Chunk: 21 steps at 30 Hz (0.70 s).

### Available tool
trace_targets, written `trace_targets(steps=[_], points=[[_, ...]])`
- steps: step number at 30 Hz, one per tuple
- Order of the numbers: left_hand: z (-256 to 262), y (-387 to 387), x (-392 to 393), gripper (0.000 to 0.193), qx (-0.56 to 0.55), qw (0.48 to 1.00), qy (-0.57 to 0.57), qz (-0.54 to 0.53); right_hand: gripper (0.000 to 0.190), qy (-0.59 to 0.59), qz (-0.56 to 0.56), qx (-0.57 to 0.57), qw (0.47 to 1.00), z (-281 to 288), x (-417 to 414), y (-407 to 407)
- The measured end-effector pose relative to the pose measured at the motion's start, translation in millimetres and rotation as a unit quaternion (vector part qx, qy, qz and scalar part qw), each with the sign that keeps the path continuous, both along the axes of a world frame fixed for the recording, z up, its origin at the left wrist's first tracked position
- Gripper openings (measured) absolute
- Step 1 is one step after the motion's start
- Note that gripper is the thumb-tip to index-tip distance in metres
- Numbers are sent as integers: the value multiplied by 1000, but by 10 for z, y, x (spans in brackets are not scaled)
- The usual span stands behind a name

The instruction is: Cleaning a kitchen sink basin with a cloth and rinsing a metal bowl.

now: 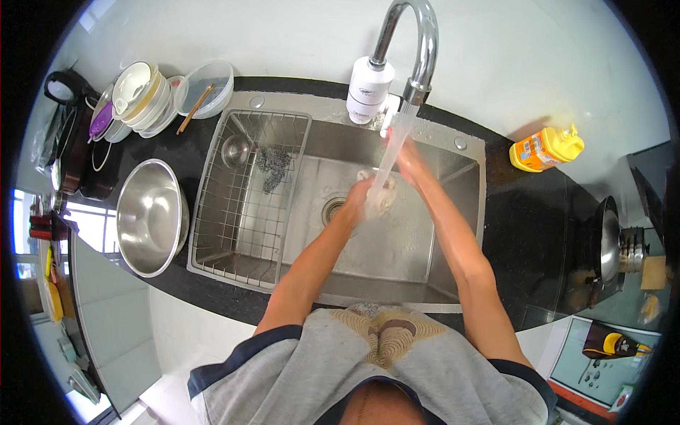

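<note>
Water pours from the chrome faucet (419,87) into the stainless steel sink (393,260). Beside the stream, my left hand (360,197) is on a whitish, wet item (387,194), perhaps a cloth; the water partly hides it and the fingers. My right hand (405,154) is raised behind the stream, near the base of the white faucet filter (369,90), its fingers blurred and partly covered by water. Whether it touches the faucet's handle cannot be told. The drain (333,210) lies just left of my left hand.
A wire rack (241,212) spans the sink's left side, with a steel wool scourer (273,167) by it. Left stand a steel bowl (151,218), stacked bowls (139,98) and a plastic container (212,95) with chopsticks. A yellow detergent bottle (547,149) and a wok (609,239) are right.
</note>
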State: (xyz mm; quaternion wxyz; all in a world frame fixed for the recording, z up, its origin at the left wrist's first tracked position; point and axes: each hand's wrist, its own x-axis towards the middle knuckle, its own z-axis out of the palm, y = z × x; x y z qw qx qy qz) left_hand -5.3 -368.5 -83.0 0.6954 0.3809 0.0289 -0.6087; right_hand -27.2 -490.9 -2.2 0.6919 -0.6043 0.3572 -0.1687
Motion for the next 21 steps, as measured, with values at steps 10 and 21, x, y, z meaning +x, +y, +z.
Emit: trace_targets(steps=[10,21], points=[[444,394,-1,30,-65,980,69,177,56,-124,139,247,951,68,-380,648],[1098,446,307,65,30,856,-506,-106,48,-80,193,239,948,298,-851,560]])
